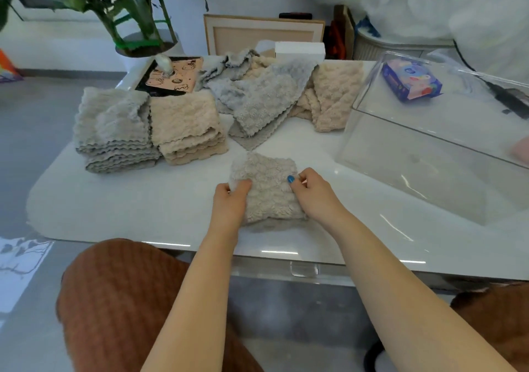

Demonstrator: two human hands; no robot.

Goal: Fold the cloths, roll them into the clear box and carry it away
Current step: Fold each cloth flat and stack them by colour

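A small folded square of pale beige fluffy cloth is held flat on the glossy white desk, at the near middle of its top. Its left edge is gripped by the left hand, whose fingers are curled over the upper left corner. Its right edge is pinched by the right hand between thumb and curled fingers, with a blue-painted nail resting on the cloth. At ten o'clock from this cloth a stack of folded grey cloths is seen, touching a stack of folded beige cloths at eleven o'clock. At twelve o'clock, farther back, a loose heap of unfolded grey and beige cloths is spread. A large clear plastic box is set at two o'clock, near the right hand but apart from it. A blue printed packet is seen through its wall, though whether it lies inside the box or behind it cannot be told. A green potted plant is placed beyond the desk's far left corner.
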